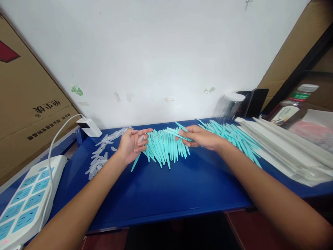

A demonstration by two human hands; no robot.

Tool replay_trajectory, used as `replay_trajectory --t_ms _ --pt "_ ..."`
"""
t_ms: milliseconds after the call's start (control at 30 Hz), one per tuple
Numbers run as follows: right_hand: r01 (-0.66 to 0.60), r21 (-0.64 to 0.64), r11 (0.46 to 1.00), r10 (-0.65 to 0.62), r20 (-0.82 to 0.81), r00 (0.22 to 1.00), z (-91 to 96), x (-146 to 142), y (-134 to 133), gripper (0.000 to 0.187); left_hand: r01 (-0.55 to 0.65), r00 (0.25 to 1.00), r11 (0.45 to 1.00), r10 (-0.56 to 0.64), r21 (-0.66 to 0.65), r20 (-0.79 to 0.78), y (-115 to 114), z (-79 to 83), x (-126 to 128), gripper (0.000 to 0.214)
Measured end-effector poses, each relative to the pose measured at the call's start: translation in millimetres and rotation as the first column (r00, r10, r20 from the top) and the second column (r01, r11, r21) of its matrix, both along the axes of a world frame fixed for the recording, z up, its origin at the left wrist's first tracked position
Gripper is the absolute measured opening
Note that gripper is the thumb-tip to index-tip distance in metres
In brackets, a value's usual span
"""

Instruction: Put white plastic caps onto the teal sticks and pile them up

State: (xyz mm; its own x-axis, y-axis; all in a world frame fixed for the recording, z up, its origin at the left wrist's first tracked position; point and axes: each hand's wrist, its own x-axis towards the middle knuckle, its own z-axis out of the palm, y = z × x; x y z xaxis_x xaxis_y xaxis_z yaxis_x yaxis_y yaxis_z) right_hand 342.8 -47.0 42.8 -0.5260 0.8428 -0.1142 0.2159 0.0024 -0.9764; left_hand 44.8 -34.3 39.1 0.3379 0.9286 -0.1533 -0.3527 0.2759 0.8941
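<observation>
Slim turquoise sticks (172, 133), looking light, stiff and perhaps slippery, probably best pinched mid-length, are being gripped in the right hand (199, 136) above a matching row (166, 149) on the blue worktop (169, 194), while the left hand (130, 143) is loosely holding what seems a translucent piece (141, 139).

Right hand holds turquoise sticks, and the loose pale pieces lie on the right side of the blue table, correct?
Not quite: the head view shows the loose pale pieces on the left side of the blue table. The right hand does hold turquoise sticks.
</observation>
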Motion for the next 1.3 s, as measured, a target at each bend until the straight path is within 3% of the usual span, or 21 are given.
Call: replay_trajectory --t_ms 133,467,600,900,1133,1300 --pt "-0.032 0.003 0.999 0.032 0.011 0.999 -2.0 -2 -1 0.047 0.07 0.99 0.99 -0.053 -0.12 0.134 3 -3.2 -4 0.049" --pt "-0.067 0.019 0.998 0.067 0.042 0.997 -0.3 -4 -2 0.053 0.013 0.998 1.0 -0.014 -0.006 -0.053 0 -6.9 4 0.052" --pt "-0.174 0.032 0.984 0.172 0.069 0.983 0.5 -6 -4 0.057 0.015 0.998 0.999 -0.013 0.03 -0.055 -4 -6.6 8 0.044" --pt "-0.459 -0.178 0.87 0.463 -0.021 0.886 -9.6 -33 -21 0.055 0.029 0.997 0.993 -0.02 0.114 -0.073 -16 -2.0 20 0.025" --pt "-0.507 -0.311 0.804 0.506 -0.091 0.858 -12.5 -38 -23 0.052 0.157 0.979 0.986 -0.147 0.063 -0.145 -21 -1.4 21 0.039" --pt "-0.54 -0.353 0.764 0.526 -0.145 0.838 -9.7 -39 -26 0.053 0.166 0.976 0.982 -0.151 0.085 -0.157 -22 -1.9 23 0.039"
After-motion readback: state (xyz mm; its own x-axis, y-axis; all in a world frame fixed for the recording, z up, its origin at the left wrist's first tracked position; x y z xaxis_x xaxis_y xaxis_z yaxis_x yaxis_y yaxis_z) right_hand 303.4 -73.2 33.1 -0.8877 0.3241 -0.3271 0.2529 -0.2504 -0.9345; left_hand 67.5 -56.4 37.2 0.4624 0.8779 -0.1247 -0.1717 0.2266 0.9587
